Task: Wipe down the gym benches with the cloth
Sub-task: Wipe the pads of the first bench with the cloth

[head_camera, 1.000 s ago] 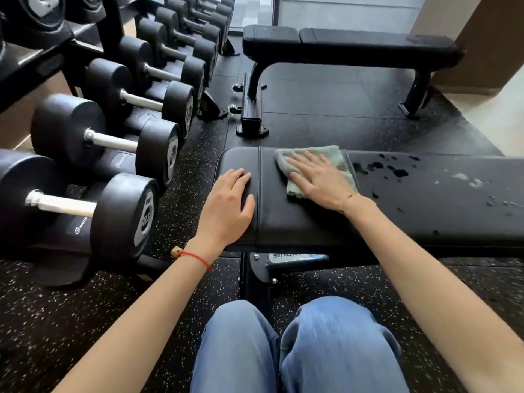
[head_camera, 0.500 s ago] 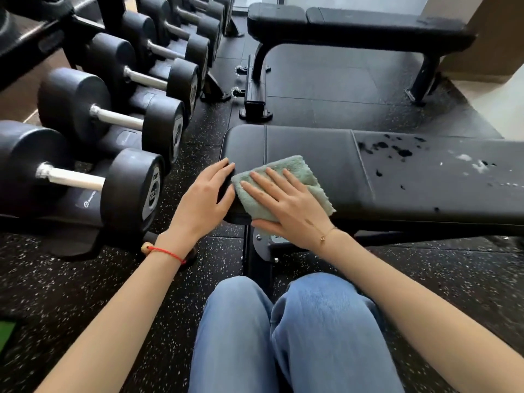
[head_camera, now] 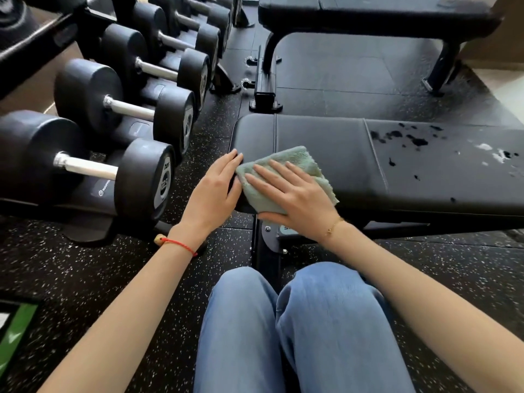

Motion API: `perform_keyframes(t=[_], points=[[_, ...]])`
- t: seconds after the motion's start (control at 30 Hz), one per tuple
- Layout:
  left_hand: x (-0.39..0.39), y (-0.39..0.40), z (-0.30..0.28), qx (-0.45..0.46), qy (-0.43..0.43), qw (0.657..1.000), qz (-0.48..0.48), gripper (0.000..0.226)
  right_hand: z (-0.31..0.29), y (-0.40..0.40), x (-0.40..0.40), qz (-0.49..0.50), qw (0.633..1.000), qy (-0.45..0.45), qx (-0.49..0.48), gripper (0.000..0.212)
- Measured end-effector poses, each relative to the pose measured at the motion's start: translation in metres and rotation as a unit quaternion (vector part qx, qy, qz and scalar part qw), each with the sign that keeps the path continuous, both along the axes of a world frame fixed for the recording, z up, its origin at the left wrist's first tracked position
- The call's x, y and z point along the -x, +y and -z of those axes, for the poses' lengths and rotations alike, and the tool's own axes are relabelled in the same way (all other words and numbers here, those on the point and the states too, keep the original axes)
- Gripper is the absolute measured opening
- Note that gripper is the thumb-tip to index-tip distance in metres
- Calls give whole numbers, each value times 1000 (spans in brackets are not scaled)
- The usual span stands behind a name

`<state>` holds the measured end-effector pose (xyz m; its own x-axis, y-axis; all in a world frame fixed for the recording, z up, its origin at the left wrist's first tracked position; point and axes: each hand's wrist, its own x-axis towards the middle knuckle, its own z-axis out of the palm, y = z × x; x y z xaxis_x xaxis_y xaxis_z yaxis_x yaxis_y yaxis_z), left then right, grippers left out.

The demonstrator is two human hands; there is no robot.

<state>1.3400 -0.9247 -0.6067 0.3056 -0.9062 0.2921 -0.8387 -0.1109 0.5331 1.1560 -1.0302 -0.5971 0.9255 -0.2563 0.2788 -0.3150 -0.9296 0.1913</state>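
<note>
- Right hand [head_camera: 295, 198]: flat, fingers spread, pressing the green cloth [head_camera: 286, 177] onto the near bench [head_camera: 334, 157] at centre frame.
- Left hand [head_camera: 214, 191]: open, resting against the bench's left end, touching the cloth edge.
- Dark spots [head_camera: 402, 137] mark the pad at right.
- Dumbbell rack [head_camera: 119, 117]: upper left.

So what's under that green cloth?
The near bench's black pad, at its front corner. The right hand presses the cloth flat, so that patch of pad is hidden.
</note>
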Motion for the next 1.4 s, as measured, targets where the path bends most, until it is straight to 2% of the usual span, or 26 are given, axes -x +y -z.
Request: perform_keyframes(t=[0.1,0.2,0.3,0.37,0.43,0.53,0.6,0.67,0.73,0.83,0.93,1.03,1.13,1.2,1.27,1.4], points=[[1,2,0,3,-3,1000,-3,48,-6,-20,61,14,1000,-17,-11,66],[3,0,-1,-1,-8,1000,-12,48,-13,-45,113,93,991,-61,-77,63],[11,-12,-7,7,-49,999,-10,49,-21,-62,70,158,972,-59,-161,63],[21,-24,-14,13,-70,997,0,49,-24,-55,24,138,972,-32,-187,64],[32,-38,-19,17,-86,996,-2,47,-22,-44,12,107,977,-22,-182,59],[48,-55,-24,11,-93,996,-11,48,-17,-54,72,81,975,-49,-201,52],[61,-65,-25,6,-84,996,-3,51,-18,-89,117,157,959,-77,-224,59],[74,-75,-25,-2,-79,997,13,52,-23,-129,128,262,931,-87,-237,67],[88,-85,-23,-13,-84,996,29,51,-19,-138,108,320,919,-62,-223,57],[108,-97,-19,-23,-87,995,46,47,-21,-97,98,242,940,-56,-234,51],[124,-106,-15,-27,-94,994,55,49,-20,-54,153,166,956,-53,-235,54],[136,-114,-12,-28,-91,995,44,51,-18,-82,200,259,937,-81,-221,59],[145,-119,-11,-25,-81,996,1,56,-21,-151,177,356,904,-73,-227,54],[152,-124,-11,-30,-79,996,-23,57,-19,-166,132,339,913,-52,-222,53],[160,-130,-12,-38,-80,995,-37,60,-17,-150,104,271,932,-53,-234,48],[170,-138,-8,-51,-93,993,-51,65,-19,-108,162,107,960,-60,-251,51]])
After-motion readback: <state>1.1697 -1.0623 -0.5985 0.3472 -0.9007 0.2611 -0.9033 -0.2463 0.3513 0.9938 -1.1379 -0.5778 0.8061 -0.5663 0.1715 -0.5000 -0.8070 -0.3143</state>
